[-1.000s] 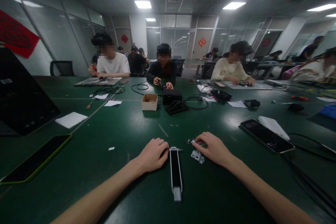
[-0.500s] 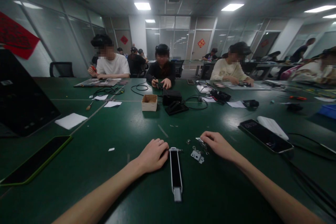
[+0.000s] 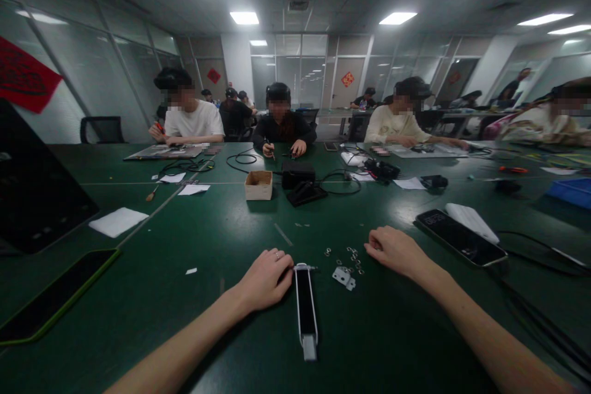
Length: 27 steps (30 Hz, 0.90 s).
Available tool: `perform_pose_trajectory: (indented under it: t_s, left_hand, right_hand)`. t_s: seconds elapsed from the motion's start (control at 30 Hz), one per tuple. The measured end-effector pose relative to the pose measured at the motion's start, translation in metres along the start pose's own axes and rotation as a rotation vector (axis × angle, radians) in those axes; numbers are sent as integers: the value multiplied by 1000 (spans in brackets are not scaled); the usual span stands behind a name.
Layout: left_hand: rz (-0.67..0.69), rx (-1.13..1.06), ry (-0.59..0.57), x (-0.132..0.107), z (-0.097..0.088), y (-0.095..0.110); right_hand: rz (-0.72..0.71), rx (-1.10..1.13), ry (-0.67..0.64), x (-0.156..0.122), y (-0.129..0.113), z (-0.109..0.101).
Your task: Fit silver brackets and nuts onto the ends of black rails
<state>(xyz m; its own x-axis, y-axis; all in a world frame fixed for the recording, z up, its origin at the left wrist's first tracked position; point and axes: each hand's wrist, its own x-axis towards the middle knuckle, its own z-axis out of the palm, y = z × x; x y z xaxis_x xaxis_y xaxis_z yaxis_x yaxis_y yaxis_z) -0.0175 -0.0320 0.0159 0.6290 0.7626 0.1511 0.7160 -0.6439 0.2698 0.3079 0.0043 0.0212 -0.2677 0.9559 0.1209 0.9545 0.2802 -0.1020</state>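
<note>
My left hand [image 3: 266, 280] rests on the table with its fingers curled at the upper left corner of a narrow white-framed black bar [image 3: 306, 305]. A thin rod crosses the bar's top end, and a grey tab sticks out at the near end. My right hand [image 3: 394, 250] is closed, to the right of several small metal rings [image 3: 354, 253]; its fingertips are turned down, so what they hold, if anything, is hidden. A flat metal bracket with holes [image 3: 344, 278] lies between the bar and the rings.
A black phone [image 3: 462, 237] and a white power bank [image 3: 471, 223] lie right, with cables. A green-edged tablet [image 3: 60, 295] and a dark laptop [image 3: 41, 191] stand left. Ahead are a small box [image 3: 258, 186] and a black device [image 3: 298, 174]. Co-workers sit across the table.
My right hand has drawn back to the right, away from the small rings. The shiny metal piece at its fingertips no longer shows. My left hand stays at the bar; the view has shifted slightly.
</note>
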Motion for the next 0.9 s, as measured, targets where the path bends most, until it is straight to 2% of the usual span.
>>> perform_pose_trajectory:
  t_s: [0.13, 0.27, 0.4, 0.67, 0.8, 0.9]
  left_hand:
    - [-16, -4, -21, 1, -3, 2]
    - [-13, 5, -16, 0, -4, 2]
    - [-11, -2, -13, 0, -3, 2]
    - [-8, 26, -11, 1, -2, 1]
    - [-7, 8, -13, 0, -1, 0]
    - [-12, -6, -13, -1, -1, -1]
  right_hand:
    - [-84, -9, 85, -2, -14, -5]
    - [-205, 44, 8, -3, -19, -3]
    - [-253, 85, -51, -2, -16, 0]
    - [-223, 32, -25, 0, -22, 0]
    - [-172, 9, 13, 2, -17, 1]
    - [-160, 16, -18, 2, -13, 2]
